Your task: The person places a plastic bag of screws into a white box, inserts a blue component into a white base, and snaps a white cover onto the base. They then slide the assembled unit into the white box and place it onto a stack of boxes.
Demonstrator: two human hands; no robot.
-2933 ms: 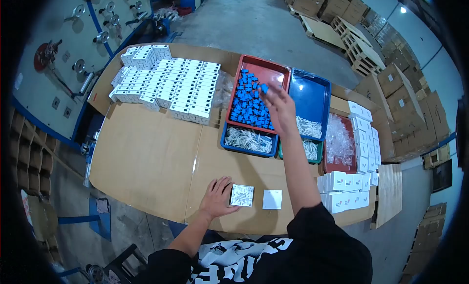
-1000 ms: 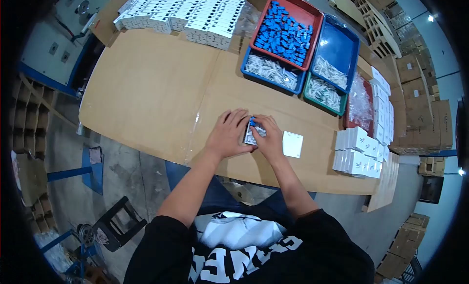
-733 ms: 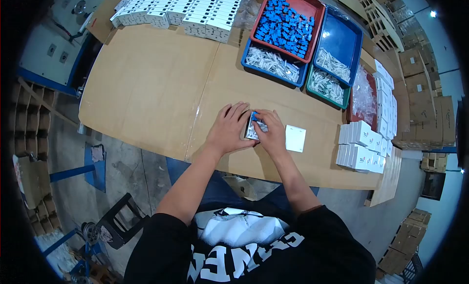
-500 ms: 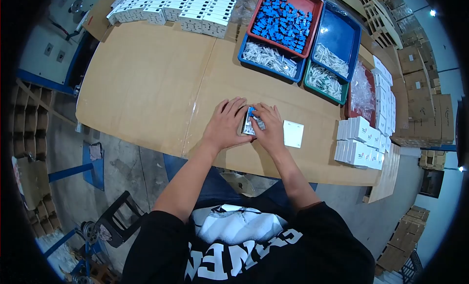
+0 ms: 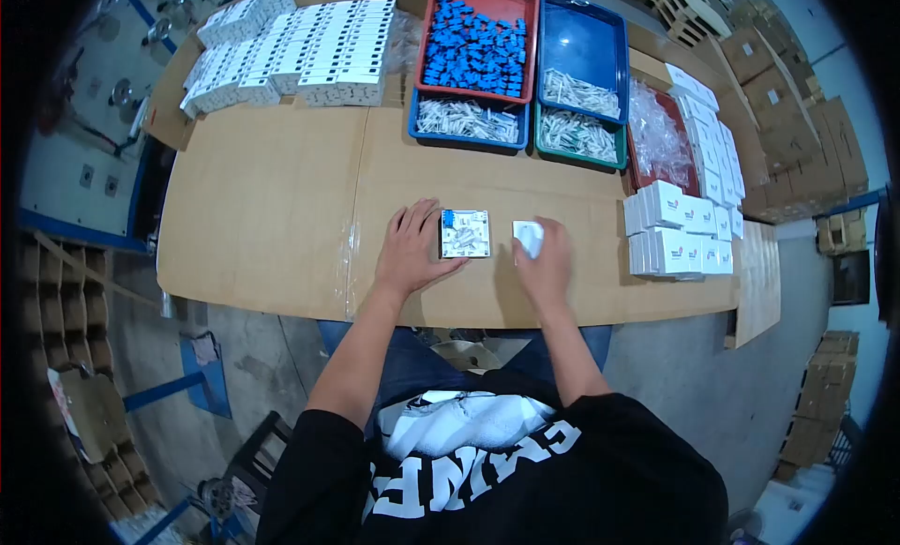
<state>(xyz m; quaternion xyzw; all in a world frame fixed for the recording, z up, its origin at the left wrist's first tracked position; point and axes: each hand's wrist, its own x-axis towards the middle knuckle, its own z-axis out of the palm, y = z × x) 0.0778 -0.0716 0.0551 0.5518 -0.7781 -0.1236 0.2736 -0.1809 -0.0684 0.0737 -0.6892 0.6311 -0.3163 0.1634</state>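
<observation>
A small square open box (image 5: pixel 472 238) lies on the cardboard-covered table in front of me. A blue piece (image 5: pixel 448 219) sits in its upper left corner, with whitish parts beside it that are too small to make out. My left hand (image 5: pixel 405 250) rests along the box's left side, fingers stretched out, its thumb at the lower edge. To the right of the box, my right hand (image 5: pixel 547 262) closes over the right part of a flat white square card (image 5: pixel 523 230). The fingers partly hide that card.
Behind the box stand a red tray (image 5: pixel 532 39) of blue pieces, a blue tray (image 5: pixel 469 144) and a green tray (image 5: pixel 579 159) of white parts, and another blue tray (image 5: pixel 581 39). White boxes (image 5: pixel 670 250) are stacked right; rows of printed boxes (image 5: pixel 342 81) stand back left.
My right hand has left the small box and moved right onto the white card. The box's contents now show. My left hand stays beside the box. The camera view has shifted.
</observation>
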